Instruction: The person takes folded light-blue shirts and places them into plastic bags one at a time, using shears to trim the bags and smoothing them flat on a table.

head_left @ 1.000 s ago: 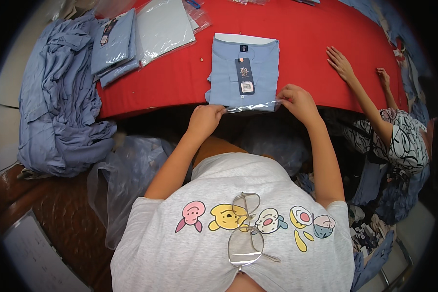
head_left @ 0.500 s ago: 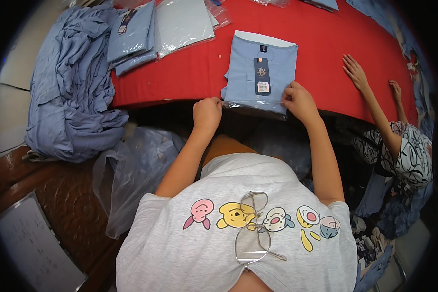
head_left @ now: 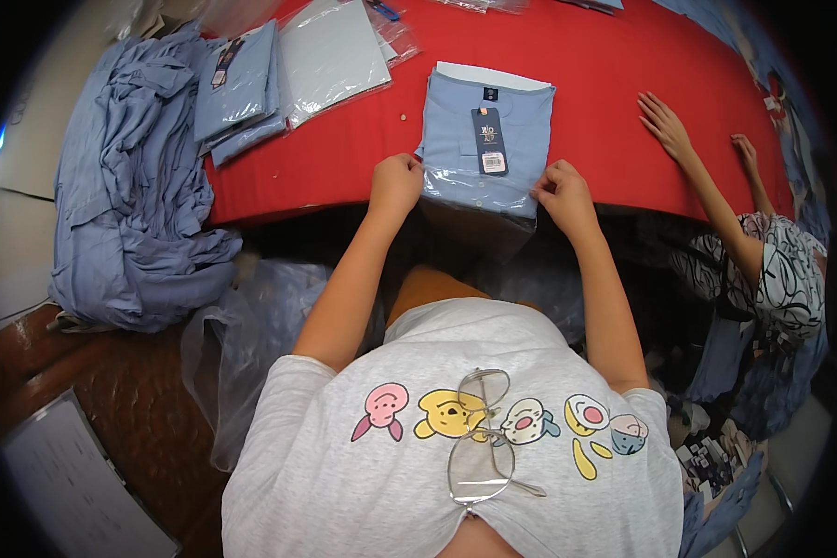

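Observation:
A folded light blue shirt (head_left: 451,126) lies at the near edge of the red-covered table, with a white board showing at its far end. A dark hang tag (head_left: 490,139) rests on its front. A clear plastic bag (head_left: 474,191) covers the shirt's near part, and its lower end hangs past the table edge. My left hand (head_left: 397,186) pinches the bag's left edge, and my right hand (head_left: 563,193) pinches its right edge, both with fingers closed.
Bagged blue shirts (head_left: 237,84) and a stack of white boards in clear plastic (head_left: 335,60) lie at the far left. A heap of blue garments (head_left: 130,186) stands left of the table (head_left: 604,112). Another person's hand (head_left: 665,126) rests on the cloth at right.
The bag has come farther up over the shirt's near part, with both my hands at its edges. My left hand has moved slightly away from me.

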The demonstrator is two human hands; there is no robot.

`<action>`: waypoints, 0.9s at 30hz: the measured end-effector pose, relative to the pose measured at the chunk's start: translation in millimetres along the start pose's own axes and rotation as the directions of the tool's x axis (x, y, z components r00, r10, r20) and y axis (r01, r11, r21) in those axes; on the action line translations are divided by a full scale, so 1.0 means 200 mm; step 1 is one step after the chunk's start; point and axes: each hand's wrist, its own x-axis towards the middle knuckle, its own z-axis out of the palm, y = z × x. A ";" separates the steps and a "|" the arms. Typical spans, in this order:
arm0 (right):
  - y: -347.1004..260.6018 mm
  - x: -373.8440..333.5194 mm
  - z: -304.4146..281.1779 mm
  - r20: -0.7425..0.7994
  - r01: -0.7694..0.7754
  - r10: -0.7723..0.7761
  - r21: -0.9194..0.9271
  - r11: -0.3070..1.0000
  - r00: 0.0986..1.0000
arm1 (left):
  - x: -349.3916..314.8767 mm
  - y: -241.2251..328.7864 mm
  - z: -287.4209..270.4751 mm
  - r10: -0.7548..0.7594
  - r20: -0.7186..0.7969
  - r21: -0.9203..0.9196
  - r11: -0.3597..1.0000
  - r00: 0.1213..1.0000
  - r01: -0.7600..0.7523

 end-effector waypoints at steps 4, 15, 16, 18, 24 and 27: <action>0.02 -0.04 0.00 0.044 -0.044 0.041 0.068 0.997 0.998 | -0.03 -0.17 0.08 -0.154 0.193 -0.262 0.944 0.969 0.202; 0.09 0.05 -0.07 0.043 -0.017 0.015 0.056 0.998 0.999 | -0.21 -0.08 0.01 0.114 -0.025 -0.219 0.969 0.993 -0.117; 0.09 0.07 -0.08 0.036 -0.011 0.009 0.049 0.999 0.999 | -0.20 -0.06 0.01 0.109 -0.038 -0.223 0.968 0.993 -0.115; 0.05 0.08 -0.11 0.056 0.019 -0.021 0.023 1.000 0.998 | -0.19 0.00 -0.01 0.144 -0.059 -0.210 0.966 0.988 -0.154; -0.01 0.05 -0.16 0.075 0.046 -0.048 0.024 0.999 0.996 | -0.18 -0.01 -0.03 0.367 -0.009 -0.063 0.928 0.930 -0.366; 0.00 0.05 -0.17 0.077 0.008 -0.010 0.025 1.000 0.997 | -0.17 0.01 -0.03 0.392 -0.052 -0.013 0.919 0.918 -0.394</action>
